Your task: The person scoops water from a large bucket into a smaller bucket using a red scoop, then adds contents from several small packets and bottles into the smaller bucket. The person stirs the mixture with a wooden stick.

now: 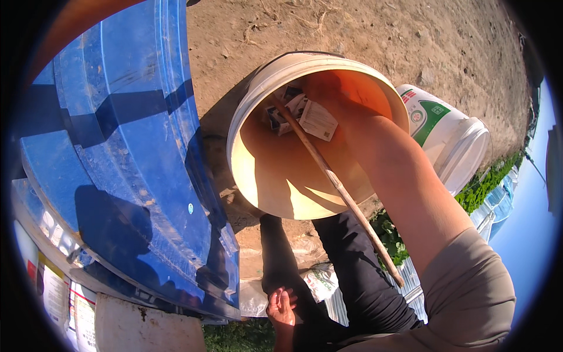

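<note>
A large whitish plastic bucket is tilted with its wide mouth towards me. My right arm reaches deep inside, and my right hand is in shade near the bottom, its fingers hard to make out. Beside that hand lie several printed paper packets, one bearing a printed code. A wooden stick leans from among the packets out over the rim, its free end beyond my leg. My left hand rests by my dark trousers, palm up, fingers loosely curled and apart, with nothing in it.
A big blue plastic tub fills the left side. Right of the bucket, a second white bucket with a green print lies on bare soil. Plastic sacks lie near my legs, and green plants grow beyond.
</note>
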The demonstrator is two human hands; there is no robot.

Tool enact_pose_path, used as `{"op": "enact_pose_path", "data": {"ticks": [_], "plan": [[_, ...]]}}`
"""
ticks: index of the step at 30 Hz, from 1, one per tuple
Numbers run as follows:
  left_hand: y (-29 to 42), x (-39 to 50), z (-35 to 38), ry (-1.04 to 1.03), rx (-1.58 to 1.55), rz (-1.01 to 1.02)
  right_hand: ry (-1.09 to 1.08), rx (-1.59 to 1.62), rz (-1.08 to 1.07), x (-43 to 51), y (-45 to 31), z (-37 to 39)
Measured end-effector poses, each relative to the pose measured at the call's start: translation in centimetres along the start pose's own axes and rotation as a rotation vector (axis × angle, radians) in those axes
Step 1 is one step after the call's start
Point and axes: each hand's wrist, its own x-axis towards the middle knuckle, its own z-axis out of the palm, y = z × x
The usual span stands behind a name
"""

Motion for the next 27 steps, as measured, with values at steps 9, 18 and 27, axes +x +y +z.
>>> {"op": "enact_pose_path", "data": {"ticks": [9, 18, 27], "plan": [[-1.5, -0.3, -0.6, -0.027, -0.007, 0.114, 0.203, 0.206, -0.061, -10.4, -4.3, -9.1], [1.6, -2.6, -1.7, -0.177, 0.007, 0.301, 0.269, 0.294, 0.171, -17.4, -6.2, -17.0], [4.3, -5.4, -2.9, -0.253, -0.176, 0.411, 0.331, 0.567, 0.171, -24.1, -5.9, -23.8]]}}
